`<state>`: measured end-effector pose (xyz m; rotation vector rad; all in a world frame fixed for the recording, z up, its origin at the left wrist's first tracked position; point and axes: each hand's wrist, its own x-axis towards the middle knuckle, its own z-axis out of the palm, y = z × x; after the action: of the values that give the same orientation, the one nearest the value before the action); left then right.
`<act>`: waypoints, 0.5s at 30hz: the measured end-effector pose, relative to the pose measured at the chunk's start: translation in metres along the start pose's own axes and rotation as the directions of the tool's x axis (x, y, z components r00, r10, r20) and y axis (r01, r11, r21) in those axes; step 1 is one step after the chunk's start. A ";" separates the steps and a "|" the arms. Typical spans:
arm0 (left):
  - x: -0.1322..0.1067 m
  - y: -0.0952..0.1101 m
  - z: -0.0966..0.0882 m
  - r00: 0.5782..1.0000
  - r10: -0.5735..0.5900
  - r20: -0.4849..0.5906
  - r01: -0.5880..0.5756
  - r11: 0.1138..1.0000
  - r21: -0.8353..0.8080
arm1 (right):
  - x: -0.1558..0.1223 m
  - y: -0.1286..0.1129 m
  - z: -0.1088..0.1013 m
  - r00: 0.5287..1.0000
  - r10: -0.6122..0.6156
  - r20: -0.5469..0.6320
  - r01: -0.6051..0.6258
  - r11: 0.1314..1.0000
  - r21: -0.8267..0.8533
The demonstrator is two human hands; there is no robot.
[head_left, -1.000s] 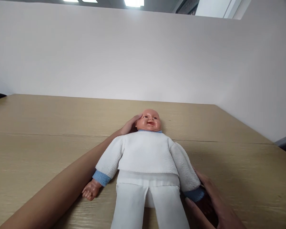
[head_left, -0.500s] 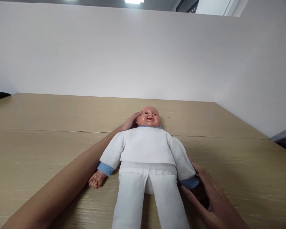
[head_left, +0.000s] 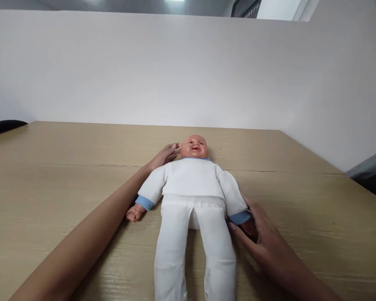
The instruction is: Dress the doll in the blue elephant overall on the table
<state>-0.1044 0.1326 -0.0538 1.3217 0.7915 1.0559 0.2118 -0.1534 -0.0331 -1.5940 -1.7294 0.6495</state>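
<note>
A baby doll (head_left: 192, 184) in a white fleece top with blue cuffs and white trousers lies on its back in the middle of a light wooden table (head_left: 65, 167), head pointing away from me. My left hand (head_left: 165, 155) lies beside the doll's head, fingers stretched out flat, fingertips close to its cheek. My right hand (head_left: 259, 236) curls its thumb and fingers round the doll's hand at the blue cuff on the right. The doll's other hand (head_left: 134, 213) rests bare on the table by my left forearm.
A plain white partition wall (head_left: 188, 71) runs along the table's far edge and bends round on the right. A dark chair back (head_left: 3, 126) shows at the far left, and a dark grey object (head_left: 371, 173) past the table's right edge.
My left hand has slipped off the side of the doll's head and now lies flat beside it. The view has drawn back, so the doll looks smaller and farther. My right hand stays at the doll's cuff.
</note>
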 end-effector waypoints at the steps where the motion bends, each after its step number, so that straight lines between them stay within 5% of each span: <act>1: -0.008 0.001 -0.005 1.000 0.004 -0.018 -0.004 1.000 0.030 | 0.001 0.003 0.001 1.000 -0.022 -0.004 0.022 1.000 -0.013; 12: -0.106 0.011 -0.011 0.960 0.130 -0.247 -0.048 0.949 0.312 | 0.014 0.035 0.010 0.970 -0.196 -0.143 0.179 0.976 -0.122; 15: -0.121 0.017 -0.008 0.926 0.154 -0.344 -0.012 0.924 0.383 | 0.013 0.024 0.001 0.966 -0.181 -0.184 0.155 0.977 -0.146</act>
<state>-0.1576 0.0219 -0.0514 1.5076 1.2798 1.2884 0.2266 -0.1374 -0.0500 -1.5207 -1.7642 0.2907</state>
